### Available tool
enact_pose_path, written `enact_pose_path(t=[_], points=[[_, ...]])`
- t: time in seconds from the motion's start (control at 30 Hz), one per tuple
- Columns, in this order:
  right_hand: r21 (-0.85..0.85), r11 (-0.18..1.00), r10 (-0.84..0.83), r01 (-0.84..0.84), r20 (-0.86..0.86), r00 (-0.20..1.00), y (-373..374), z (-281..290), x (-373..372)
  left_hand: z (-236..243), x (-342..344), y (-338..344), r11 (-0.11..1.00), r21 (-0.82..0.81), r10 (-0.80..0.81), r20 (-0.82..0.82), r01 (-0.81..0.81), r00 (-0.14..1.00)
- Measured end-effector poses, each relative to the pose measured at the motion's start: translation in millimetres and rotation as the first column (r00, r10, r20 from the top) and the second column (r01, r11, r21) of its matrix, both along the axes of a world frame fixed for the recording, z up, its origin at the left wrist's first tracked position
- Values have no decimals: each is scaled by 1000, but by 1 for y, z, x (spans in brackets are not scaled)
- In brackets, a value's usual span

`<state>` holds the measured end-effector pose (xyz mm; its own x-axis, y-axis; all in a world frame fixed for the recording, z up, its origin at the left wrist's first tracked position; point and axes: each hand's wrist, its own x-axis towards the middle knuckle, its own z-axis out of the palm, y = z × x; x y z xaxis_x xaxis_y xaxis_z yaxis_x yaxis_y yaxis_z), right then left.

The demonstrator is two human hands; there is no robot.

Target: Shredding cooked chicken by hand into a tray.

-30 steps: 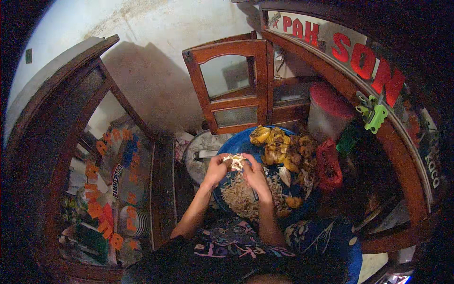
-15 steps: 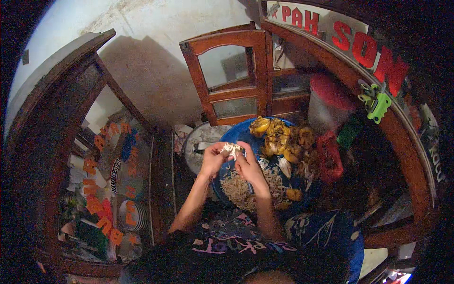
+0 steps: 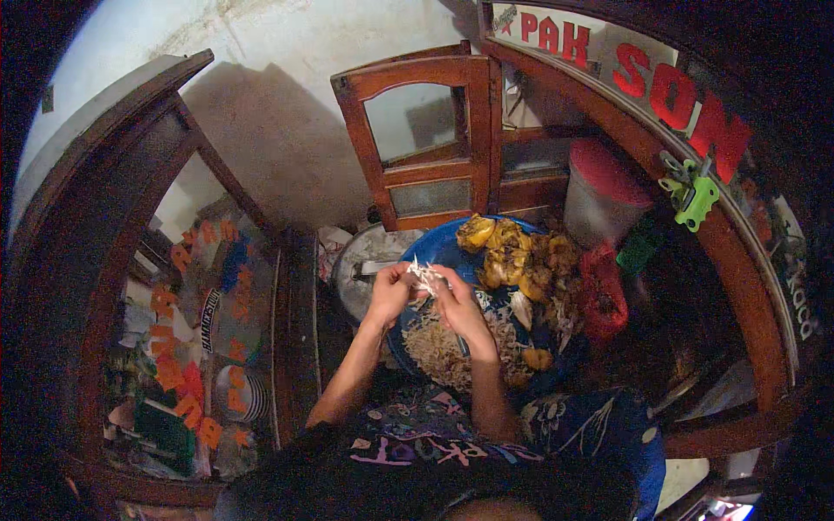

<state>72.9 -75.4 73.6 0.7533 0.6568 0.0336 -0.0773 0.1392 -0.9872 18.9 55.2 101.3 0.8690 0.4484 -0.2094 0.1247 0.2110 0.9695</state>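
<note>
Both of my hands work above the left part of a wide blue basin (image 3: 441, 245). Between their fingertips is a piece of pale chicken meat (image 3: 424, 278), torn into loose white strands. My left hand (image 3: 388, 297) pinches it from the left and my right hand (image 3: 459, 308) grips its other side. Below them lies a heap of shredded chicken (image 3: 434, 347). Yellow-brown cooked chicken pieces (image 3: 506, 260) are piled at the far right of the basin. Part of something thin and dark shows under my right hand; I cannot make out what it is.
A round metal lid or pot (image 3: 352, 269) sits left of the basin. To the right stand a bucket with a red lid (image 3: 599, 204) and a red plastic bag (image 3: 601, 282). An open wooden cabinet door (image 3: 354, 113) is behind; a glass-sided case (image 3: 195, 286) flanks the left.
The chicken between my fingers looks more pulled apart, with strands sticking upward. My hands stay in nearly the same place.
</note>
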Motion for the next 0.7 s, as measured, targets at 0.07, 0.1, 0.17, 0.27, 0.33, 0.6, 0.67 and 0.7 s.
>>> enact_pose_path(t=[0.07,0.1,0.17,0.27,0.33,0.6,0.67,0.7], points=[[-12,999,-33,32,-133,991,-8,5,3,-2,2,-1,998,69,-5,44,2,999],[-29,998,-63,57,-263,963,-10,9,3,-2,1,-1,990,138,-9,88,-3,996],[23,999,-33,41,-286,958,-9,8,4,2,1,-7,996,91,-20,84,13,996],[142,984,151,-108,-341,928,-11,7,3,-1,1,-9,998,42,-47,69,45,997],[126,984,158,-127,-284,946,-10,5,4,-6,2,-6,998,42,-54,58,51,997],[-46,989,130,-138,-157,979,-10,14,-1,-8,3,4,997,75,-13,148,2,989],[-52,993,102,-110,-145,984,-8,11,0,-12,4,4,997,72,-13,136,3,991],[-76,996,26,-36,-130,991,-7,8,1,-12,3,3,998,69,-12,122,4,992]])
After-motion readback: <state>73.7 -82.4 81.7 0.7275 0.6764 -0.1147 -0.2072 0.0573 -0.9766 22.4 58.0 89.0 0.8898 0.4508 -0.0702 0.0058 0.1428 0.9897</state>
